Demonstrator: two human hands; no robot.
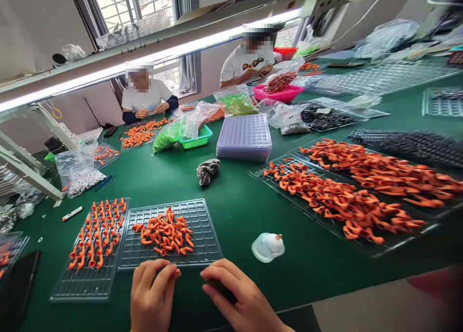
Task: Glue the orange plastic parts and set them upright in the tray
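We logged the left hand [154, 293] at the near edge of the work, fingertips pinched on a small orange piece [177, 272], only its glossy end showing past the fingers. The right hand [237, 293] faced it, well apart from it, thumb and forefinger parted in a loose C. Just beyond both, we found a clear plastic tray [204, 235] molded into shallow square pockets, bearing a loose heap of orange curved pieces [159, 233], smooth, hooked and tangled. Beside it to the left, a narrower ribbed tray [81, 288] carried similar hollow-ended pieces in slanting rows, its near end bare. To the right of the heap tray we noted a squat translucent bottle [265, 249] with a brownish tip, standing on the matte green surface [159, 177]. Farther back lay a crumpled gray cloth [208, 172], soft and creased, and behind it a stack of rigid, purplish clear trays [244, 134]. Off right we recorded thick mounds of orange parts [325, 197], and off left a slim white marker [72, 214].
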